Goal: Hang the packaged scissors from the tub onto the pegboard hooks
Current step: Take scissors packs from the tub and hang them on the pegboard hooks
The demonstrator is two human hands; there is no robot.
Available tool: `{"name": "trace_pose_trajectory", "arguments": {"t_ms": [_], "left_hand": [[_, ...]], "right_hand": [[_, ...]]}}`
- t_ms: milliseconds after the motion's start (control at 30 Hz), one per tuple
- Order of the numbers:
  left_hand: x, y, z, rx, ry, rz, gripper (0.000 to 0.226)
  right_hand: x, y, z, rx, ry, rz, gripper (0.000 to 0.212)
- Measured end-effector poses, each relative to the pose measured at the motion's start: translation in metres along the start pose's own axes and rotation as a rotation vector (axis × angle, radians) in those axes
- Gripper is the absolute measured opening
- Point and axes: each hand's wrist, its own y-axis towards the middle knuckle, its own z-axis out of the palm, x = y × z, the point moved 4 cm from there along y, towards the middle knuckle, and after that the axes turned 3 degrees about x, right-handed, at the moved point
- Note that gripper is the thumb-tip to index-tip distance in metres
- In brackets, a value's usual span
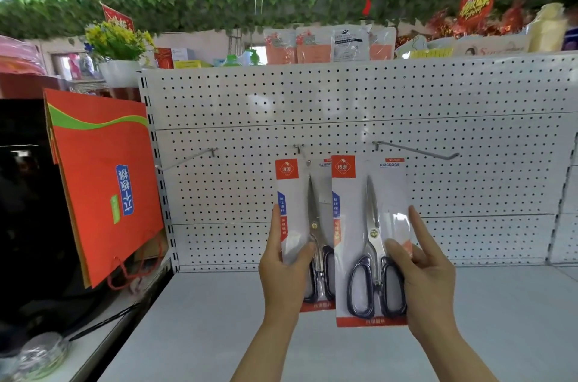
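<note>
Two carded packs of scissors are held up in front of the white pegboard (359,94). My left hand (283,275) grips the left pack (297,209) by its lower left edge; its hang hole sits at the tip of the middle hook (299,148). My right hand (428,275) grips the right pack (369,225) by its lower right side, and this pack overlaps the left one. A left hook (187,159) and a long right hook (416,151) stick out bare. The tub is out of sight.
A white shelf (219,319) runs below the pegboard. Orange paper bags (103,181) lean at the left beside a dark appliance (25,209). Packaged goods and a potted yellow flower (117,47) stand on top of the pegboard unit.
</note>
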Motion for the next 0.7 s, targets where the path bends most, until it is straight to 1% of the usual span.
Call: {"name": "trace_pose_trajectory", "arguments": {"t_ms": [200, 333, 433, 500, 533, 600, 633, 667, 700], "left_hand": [[0.022, 0.021, 0.005, -0.012, 0.087, -0.040, 0.085], [0.035, 0.039, 0.009, -0.029, 0.166, -0.044, 0.085], [0.043, 0.050, 0.007, -0.023, 0.239, -0.055, 0.079], [0.046, 0.055, 0.005, -0.005, 0.277, -0.094, 0.067], [0.046, 0.057, 0.003, -0.005, 0.290, -0.112, 0.064], [0.047, 0.059, -0.003, -0.025, 0.206, -0.180, 0.067], [0.047, 0.060, -0.007, -0.017, 0.158, -0.199, 0.065], [0.046, 0.063, -0.013, -0.008, 0.135, -0.203, 0.067], [0.041, 0.066, -0.019, 0.012, 0.154, -0.179, 0.076]], "right_hand": [[-0.004, 0.002, 0.011, -0.005, 0.006, 0.017, 0.060], [-0.002, 0.000, 0.024, 0.027, 0.020, 0.012, 0.059], [-0.005, -0.003, 0.034, 0.056, 0.037, 0.016, 0.059], [-0.012, -0.003, 0.041, 0.075, 0.041, 0.008, 0.060], [-0.015, -0.003, 0.045, 0.088, 0.034, 0.008, 0.060], [-0.022, -0.003, 0.055, 0.115, 0.028, 0.028, 0.061], [-0.025, -0.002, 0.060, 0.123, 0.036, 0.037, 0.061], [-0.027, -0.003, 0.064, 0.129, 0.055, 0.037, 0.061], [-0.028, -0.003, 0.068, 0.127, 0.071, 0.027, 0.061]]}}
